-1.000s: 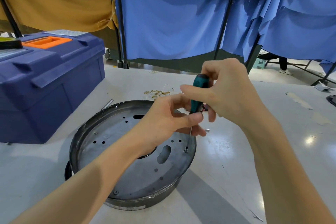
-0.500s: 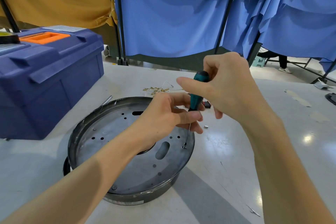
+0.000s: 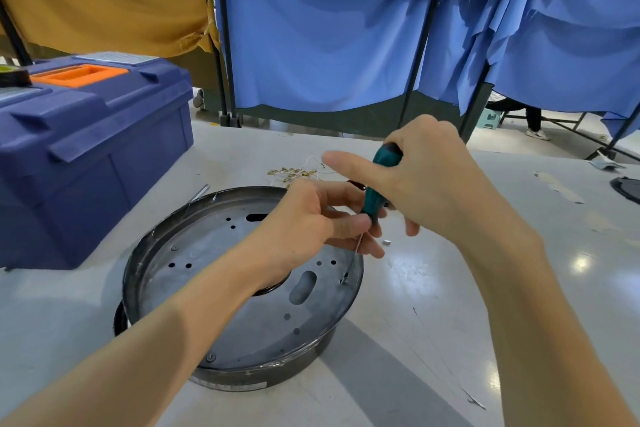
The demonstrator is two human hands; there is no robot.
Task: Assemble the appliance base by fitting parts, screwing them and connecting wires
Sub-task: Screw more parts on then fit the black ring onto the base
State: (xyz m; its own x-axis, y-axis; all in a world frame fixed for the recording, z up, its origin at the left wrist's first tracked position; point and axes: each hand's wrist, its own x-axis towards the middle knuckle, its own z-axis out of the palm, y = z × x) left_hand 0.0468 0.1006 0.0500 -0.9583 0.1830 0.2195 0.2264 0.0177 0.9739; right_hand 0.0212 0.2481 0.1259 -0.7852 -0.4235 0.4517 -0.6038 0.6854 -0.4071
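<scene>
Head view: right hand [image 3: 433, 191] has turned around screwdriver [image 3: 374, 196].

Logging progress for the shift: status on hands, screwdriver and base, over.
Right hand grips screwdriver handle; left hand pinches it lower down. Tip on screw near base rim. Nothing blocking.

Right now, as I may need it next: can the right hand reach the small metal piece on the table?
Probably yes: the small metal piece lies uncovered near the right hand, but that hand grips the screwdriver.
</scene>
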